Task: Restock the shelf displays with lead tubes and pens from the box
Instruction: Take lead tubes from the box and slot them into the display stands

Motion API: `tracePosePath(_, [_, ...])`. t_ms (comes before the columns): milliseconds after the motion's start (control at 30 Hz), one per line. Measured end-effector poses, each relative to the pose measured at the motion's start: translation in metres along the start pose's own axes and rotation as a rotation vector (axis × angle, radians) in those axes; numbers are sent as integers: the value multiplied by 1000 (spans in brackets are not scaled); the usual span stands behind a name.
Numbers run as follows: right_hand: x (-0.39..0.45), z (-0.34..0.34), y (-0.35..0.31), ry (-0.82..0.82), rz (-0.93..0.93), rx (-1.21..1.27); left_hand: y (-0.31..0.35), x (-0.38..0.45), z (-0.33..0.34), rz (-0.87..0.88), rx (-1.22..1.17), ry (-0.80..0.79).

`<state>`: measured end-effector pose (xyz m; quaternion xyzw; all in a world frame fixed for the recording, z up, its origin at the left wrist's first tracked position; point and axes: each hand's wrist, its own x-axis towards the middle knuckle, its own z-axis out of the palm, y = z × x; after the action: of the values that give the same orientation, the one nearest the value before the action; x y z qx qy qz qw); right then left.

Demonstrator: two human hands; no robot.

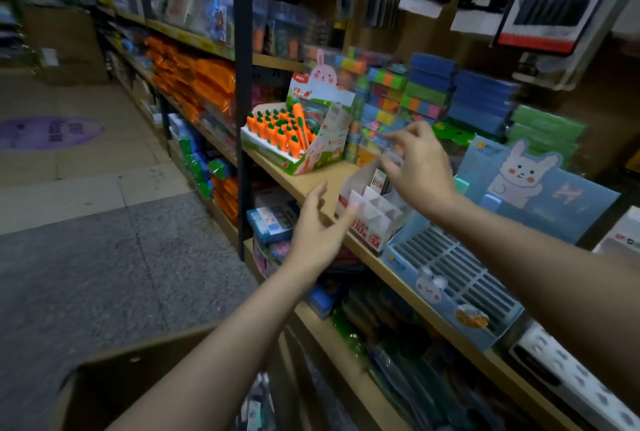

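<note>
Your right hand point(420, 160) is just above the white compartment display point(372, 212), mid-frame right of centre, its grip narrow, pinching what looks like a small clear lead tube point(393, 156); blur makes that uncertain. The open slots lie directly below the pinch, so the tube's long axis should go in upright. Your left hand point(317, 228) hangs spread and holding nothing just beside the display's front left corner, near enough to steady it. The display sits on the wooden shelf point(311, 181) between the carrot pen box point(294, 136) and the blue bunny tray point(453, 278). The cardboard box point(114, 378) waits at lower left.
</note>
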<state>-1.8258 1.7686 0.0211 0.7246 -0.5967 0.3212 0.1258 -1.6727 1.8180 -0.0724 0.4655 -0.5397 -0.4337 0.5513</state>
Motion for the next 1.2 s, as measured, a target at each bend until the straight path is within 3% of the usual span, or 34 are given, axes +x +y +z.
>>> tracePosePath(100, [-46,0,-38,108,-120,346,-34,-54,-48,68,71,130])
tracePosePath(167, [-89,16,-69,35,-201,492,-72,-97,-85,-37,174,255])
tracePosePath(233, [-140,47,-97,-137,-289,561,-110,-139,-116,-250,253,408])
tracePosePath(300, [-198,83,-119,-333,-264,602,-147,-177,-138,-465,350,476])
tracePosePath(367, [-259,114,-131,-616,-54,606,-177,-209,-153,-638,409,395])
tracePosePath(467, [-333,158,-131,-1012,197,552,-210,-246,-169,-747,522,275])
tracePosePath(567, [-369,198,-126,-1185,240,389,-233,-261,-176,-772,643,237])
tracePosePath(767, [-370,265,-123,-1180,219,182,-277,-248,-175,-724,754,49])
tracePosePath(1000, [-375,312,-122,-1181,260,170,-315,-214,-181,-735,752,114])
tracePosePath(1100, [-383,313,-125,-1112,254,232,-322,-216,-178,-686,805,111])
tracePosePath(1200, [-385,310,-129,-1022,277,296,-322,-225,-174,-635,822,211])
